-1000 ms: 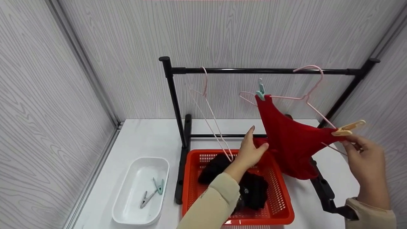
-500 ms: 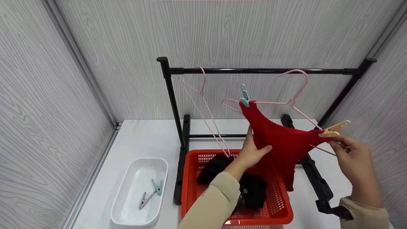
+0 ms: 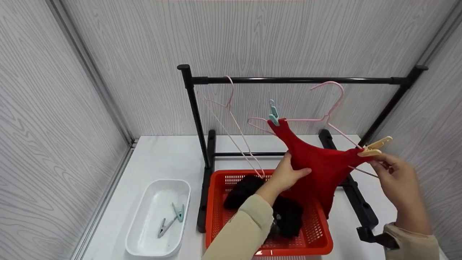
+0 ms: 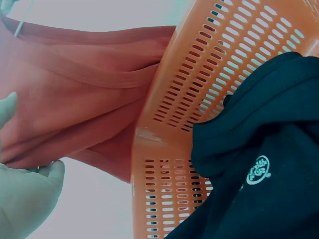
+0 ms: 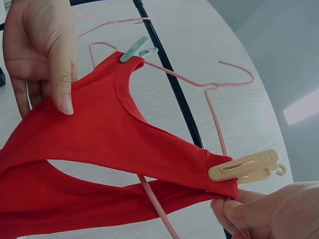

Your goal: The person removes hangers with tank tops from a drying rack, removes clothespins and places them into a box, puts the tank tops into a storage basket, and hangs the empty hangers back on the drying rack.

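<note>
A red garment (image 3: 317,159) with narrow strap-like ends is clipped to a pink hanger (image 3: 335,101). A mint clothespin (image 3: 273,113) grips its left end, a yellow clothespin (image 3: 373,147) its right. My right hand (image 3: 397,180) pinches the red fabric right beneath the yellow clothespin. On the other side, my left hand (image 3: 285,175) holds the garment, its thumb on the front and its fingers partly hidden behind the cloth. In the right wrist view the hanger's hook (image 5: 239,77) stands free, and its wire shows through the garment's opening.
A black rack's rail (image 3: 274,80) crosses behind, with another pink hanger (image 3: 231,106) hooked at its left. Below, an orange basket (image 3: 321,231) contains black clothes (image 3: 288,216), one with a white logo. Two clothespins lie in the white tray (image 3: 144,216) at left.
The hanger and garment have moved left and slightly down with my right hand. My left hand, earlier beside the cloth with fingers spread, now has its fingers behind the garment.
</note>
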{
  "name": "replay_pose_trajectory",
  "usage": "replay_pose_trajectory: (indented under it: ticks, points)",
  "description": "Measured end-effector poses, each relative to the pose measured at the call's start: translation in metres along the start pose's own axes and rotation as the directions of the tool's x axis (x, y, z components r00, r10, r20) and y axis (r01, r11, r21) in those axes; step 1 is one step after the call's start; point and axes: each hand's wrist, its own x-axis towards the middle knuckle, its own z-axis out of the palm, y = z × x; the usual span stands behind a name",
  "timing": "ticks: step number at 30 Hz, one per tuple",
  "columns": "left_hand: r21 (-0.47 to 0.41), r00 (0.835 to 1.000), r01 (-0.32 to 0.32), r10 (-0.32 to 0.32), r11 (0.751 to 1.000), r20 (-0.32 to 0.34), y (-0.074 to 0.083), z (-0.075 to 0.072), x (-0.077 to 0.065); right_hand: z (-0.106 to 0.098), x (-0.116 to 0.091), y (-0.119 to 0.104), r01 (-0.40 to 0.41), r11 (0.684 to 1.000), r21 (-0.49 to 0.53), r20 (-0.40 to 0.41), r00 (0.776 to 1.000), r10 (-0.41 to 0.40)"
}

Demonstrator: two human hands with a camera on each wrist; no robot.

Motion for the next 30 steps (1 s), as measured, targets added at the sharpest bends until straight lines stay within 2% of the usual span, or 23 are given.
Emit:
replay_pose_trajectory:
  ticks: [4, 7, 9, 12, 14, 17, 19, 23, 26, 30]
  points:
    - [-0.026, 0.999, 0.029, -0.028, 0.999, 0.034, -0.003, -0.001, -0.001, -0.002, -0.001, 0.0, -0.006, 1.0, 0.021, 0.011, 1.0, 0.006]
    - [-0.06, 0.996, 0.022, -0.016, 0.998, 0.084, -0.007, -0.002, 0.0, -0.003, -0.001, 0.0, 0.016, 0.999, 0.049, 0.008, 1.0, -0.016]
    - [-0.049, 0.992, 0.016, -0.01, 0.999, 0.126, -0.012, -0.001, 0.0, -0.004, 0.0, 0.001, 0.027, 0.998, 0.054, 0.004, 1.0, -0.027]
    - [0.031, 0.988, 0.006, -0.011, 0.999, 0.155, -0.019, 0.0, 0.001, -0.005, -0.001, 0.001, 0.021, 0.998, 0.055, 0.004, 1.0, -0.022]
    - [0.098, 0.99, 0.011, -0.024, 0.995, 0.138, -0.025, 0.0, 0.001, -0.006, -0.001, 0.0, 0.014, 0.999, 0.047, 0.003, 1.0, -0.014]
    - [0.152, 0.996, 0.047, -0.057, 0.987, 0.066, -0.031, 0.001, 0.001, -0.006, -0.001, 0.0, 0.011, 0.999, 0.046, 0.001, 1.0, -0.011]
    - [0.118, 0.996, 0.086, -0.09, 0.989, 0.024, -0.032, 0.002, 0.001, -0.006, -0.001, 0.001, 0.012, 0.999, 0.051, 0.0, 1.0, -0.012]
    - [-0.069, 0.991, 0.135, -0.137, 0.988, -0.012, -0.031, 0.008, 0.002, -0.005, -0.001, 0.002, -0.002, 0.999, 0.047, -0.003, 1.0, 0.002]
    - [-0.206, 0.987, 0.14, -0.152, 0.969, -0.047, -0.028, 0.013, 0.004, -0.004, -0.002, 0.003, -0.02, 0.999, 0.046, -0.002, 1.0, 0.02]
    - [-0.27, 0.975, 0.125, -0.169, 0.955, -0.146, -0.021, 0.019, 0.006, -0.004, -0.003, 0.003, -0.021, 0.999, 0.048, -0.012, 1.0, 0.022]
